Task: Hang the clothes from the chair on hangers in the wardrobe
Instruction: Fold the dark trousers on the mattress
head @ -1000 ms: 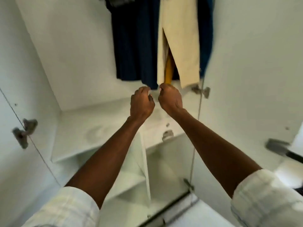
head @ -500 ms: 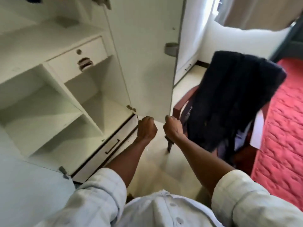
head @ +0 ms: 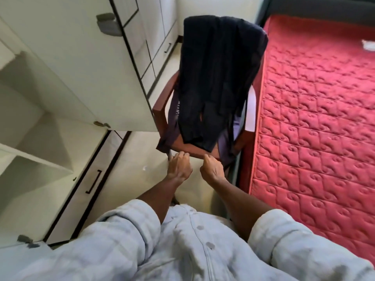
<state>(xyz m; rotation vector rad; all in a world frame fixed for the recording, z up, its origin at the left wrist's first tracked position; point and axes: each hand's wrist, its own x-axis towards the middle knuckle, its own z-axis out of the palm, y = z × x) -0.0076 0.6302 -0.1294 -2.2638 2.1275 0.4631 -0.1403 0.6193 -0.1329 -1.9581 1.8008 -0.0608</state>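
Both hands clenched, holding nothing, at the chair's front edge.

My left hand (head: 179,167) and right hand (head: 212,169) hover near the red chair (head: 162,102); dark clothes (head: 215,78) drape its back and seat, squeezed between wardrobe door (head: 81,67) and red bed (head: 314,118), bare floor (head: 138,159) below.

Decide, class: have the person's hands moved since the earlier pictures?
Yes. The left hand and right hand left the wardrobe's hanging clothes and now sit near the chair.
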